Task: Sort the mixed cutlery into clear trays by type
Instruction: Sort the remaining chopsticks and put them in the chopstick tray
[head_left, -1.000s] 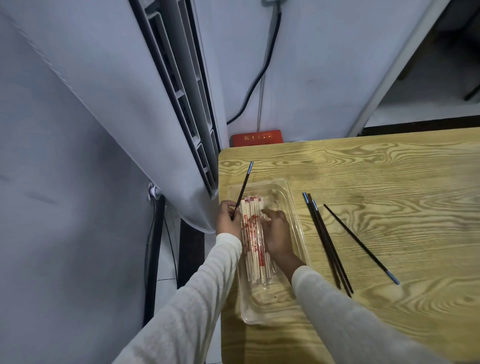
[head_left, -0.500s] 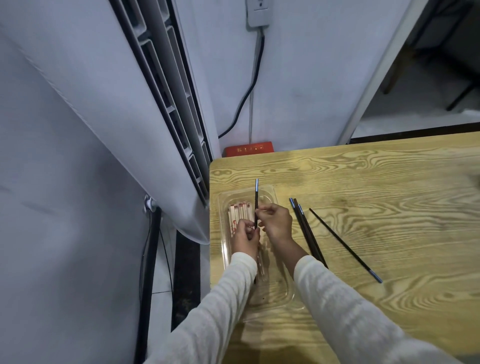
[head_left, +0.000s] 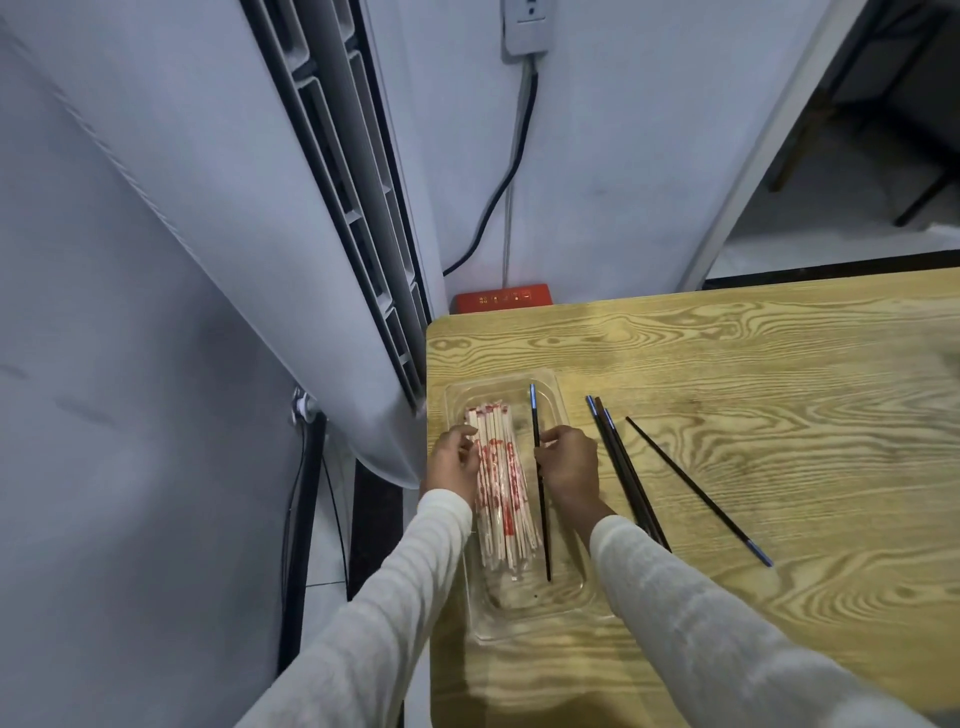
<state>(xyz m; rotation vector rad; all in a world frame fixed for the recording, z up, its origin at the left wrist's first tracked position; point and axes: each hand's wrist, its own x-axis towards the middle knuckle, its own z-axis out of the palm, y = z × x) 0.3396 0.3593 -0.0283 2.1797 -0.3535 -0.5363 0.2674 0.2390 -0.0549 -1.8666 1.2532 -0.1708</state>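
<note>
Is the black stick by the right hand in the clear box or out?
In. The black chopstick lies inside the clear plastic tray, beside the red-and-white wrapped chopsticks.

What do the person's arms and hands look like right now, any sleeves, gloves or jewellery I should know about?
Both arms wear long, loose sleeves of off-white, lightly textured knit fabric, the left sleeve and the right sleeve ending at the wrists. The left hand and right hand are bare: no gloves. No rings, watch or bracelets show from this angle.

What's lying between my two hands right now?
In the head view, wrapped chopsticks and one black chopstick lie in the clear tray between them.
</note>
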